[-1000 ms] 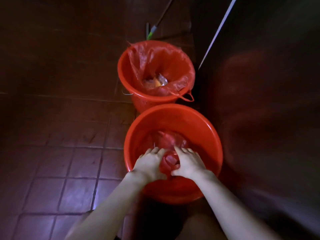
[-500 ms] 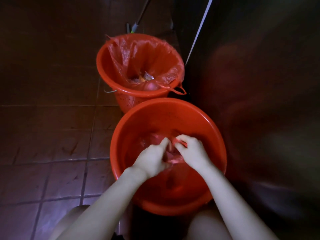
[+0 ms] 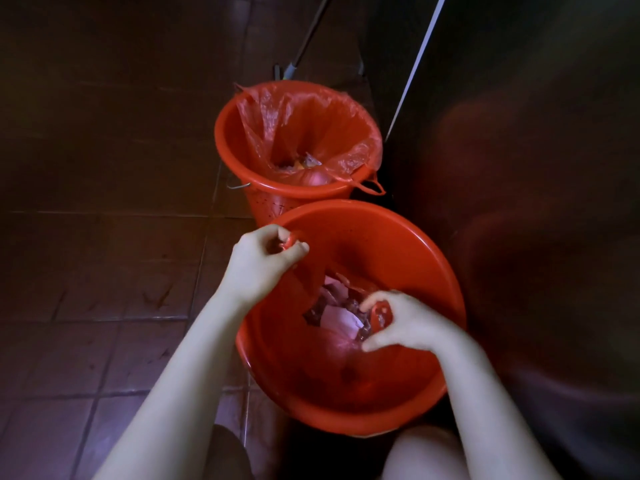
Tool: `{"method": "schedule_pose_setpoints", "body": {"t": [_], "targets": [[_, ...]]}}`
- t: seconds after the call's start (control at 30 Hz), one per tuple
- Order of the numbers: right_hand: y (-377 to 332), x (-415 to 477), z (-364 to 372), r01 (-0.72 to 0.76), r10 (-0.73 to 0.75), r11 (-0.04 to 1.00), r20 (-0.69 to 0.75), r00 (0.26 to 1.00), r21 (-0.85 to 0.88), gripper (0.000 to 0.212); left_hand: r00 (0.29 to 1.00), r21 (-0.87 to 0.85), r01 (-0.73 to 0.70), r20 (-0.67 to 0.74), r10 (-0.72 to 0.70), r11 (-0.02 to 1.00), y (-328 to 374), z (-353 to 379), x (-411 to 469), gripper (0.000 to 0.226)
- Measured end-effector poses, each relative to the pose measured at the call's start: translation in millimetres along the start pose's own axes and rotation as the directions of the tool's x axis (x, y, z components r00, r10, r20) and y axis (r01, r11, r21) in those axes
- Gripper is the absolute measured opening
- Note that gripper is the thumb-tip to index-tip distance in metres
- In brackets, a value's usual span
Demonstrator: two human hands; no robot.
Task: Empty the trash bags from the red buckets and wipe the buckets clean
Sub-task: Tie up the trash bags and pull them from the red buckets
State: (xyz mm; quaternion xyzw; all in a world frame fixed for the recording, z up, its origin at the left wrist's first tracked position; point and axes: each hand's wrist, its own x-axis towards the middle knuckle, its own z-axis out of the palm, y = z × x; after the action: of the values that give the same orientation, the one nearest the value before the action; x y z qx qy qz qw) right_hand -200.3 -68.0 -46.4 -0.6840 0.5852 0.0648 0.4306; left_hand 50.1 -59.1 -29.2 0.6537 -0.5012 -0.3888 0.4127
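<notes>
Two red buckets stand on dark floor tiles. Inside the near bucket [image 3: 398, 237] lies a red trash bag [image 3: 332, 341] with pale crumpled waste showing through its mouth. My left hand [image 3: 256, 268] pinches one bag handle up at the bucket's left rim. My right hand [image 3: 405, 323] grips the other handle lower, inside the bucket at the right. The bag mouth is stretched between them. The far bucket [image 3: 235, 157] is lined with its own red trash bag [image 3: 311, 126], with waste at the bottom and a handle hanging over the right rim.
A dark wall or cabinet [image 3: 519, 168] runs close along the right of both buckets. A white pole [image 3: 415, 64] and a mop handle [image 3: 304, 43] lean behind the far bucket. Tiled floor [image 3: 104, 237] spreads to the left. My knees show at the bottom edge.
My hands, together at the bag's middle before, have pulled apart: the left rose to the left rim, the right moved right, and the bag mouth has spread wide.
</notes>
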Motion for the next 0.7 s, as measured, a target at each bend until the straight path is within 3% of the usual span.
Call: {"method": "schedule_pose_setpoints", "body": {"t": [0.07, 0.13, 0.2, 0.3, 0.4, 0.5, 0.6, 0.63, 0.7], "targets": [[6.2, -1.3, -4.8, -0.087, 0.085, 0.996, -0.078, 0.993, -0.024, 0.027, 0.999, -0.012, -0.041, 0.013, 0.041, 0.999, 7.3, 4.0, -4.1, 0.022], [5.1, -0.5, -5.1, -0.132, 0.136, 0.99, -0.122, 0.983, 0.045, 0.017, 0.994, -0.026, -0.104, 0.04, 0.105, 0.994, 14.0, 11.9, -6.4, 0.013], [-2.3, -0.2, -3.7, -0.081, 0.094, 0.994, -0.196, 0.976, 0.077, 0.024, 0.982, -0.058, -0.137, 0.124, 0.143, 0.989, 19.1, 20.6, -8.0, 0.008], [-15.1, -1.9, 0.3, 0.106, -0.068, 0.992, -0.393, 0.917, 0.076, 0.034, 0.96, -0.154, -0.049, 0.266, 0.09, 0.987, 23.4, 32.8, -10.6, 0.024], [-25.4, -0.1, 4.2, 0.203, -0.08, 0.965, -0.548, 0.833, 0.168, 0.04, 0.963, -0.195, -0.039, 0.254, 0.089, 0.98, 24.0, 40.8, -10.0, 0.015], [-32.2, 6.4, 8.7, 0.225, 0.056, 0.882, -0.568, 0.821, 0.413, 0.039, 0.969, -0.126, -0.049, 0.236, 0.078, 0.991, 17.2, 46.0, -8.4, 0.011], [-37.5, 15.3, 13.2, 0.207, 0.031, 0.925, -0.606, 0.795, 0.318, 0.026, 0.96, -0.133, 0.023, 0.278, 0.016, 0.991, 13.8, 55.2, -10.0, 0.021], [-39.8, 17.8, 15.2, 0.203, 0.034, 0.921, -0.586, 0.81, 0.334, 0.021, 0.959, -0.141, 0.038, 0.285, 0.004, 0.989, 14.3, 58.8, -10.3, 0.023], [-46.8, 21.4, 18.6, 0.195, 0.057, 0.856, -0.462, 0.885, 0.479, 0.034, 0.964, -0.155, 0.057, 0.264, -0.014, 0.986, 16.0, 64.2, -9.6, 0.029]]}}
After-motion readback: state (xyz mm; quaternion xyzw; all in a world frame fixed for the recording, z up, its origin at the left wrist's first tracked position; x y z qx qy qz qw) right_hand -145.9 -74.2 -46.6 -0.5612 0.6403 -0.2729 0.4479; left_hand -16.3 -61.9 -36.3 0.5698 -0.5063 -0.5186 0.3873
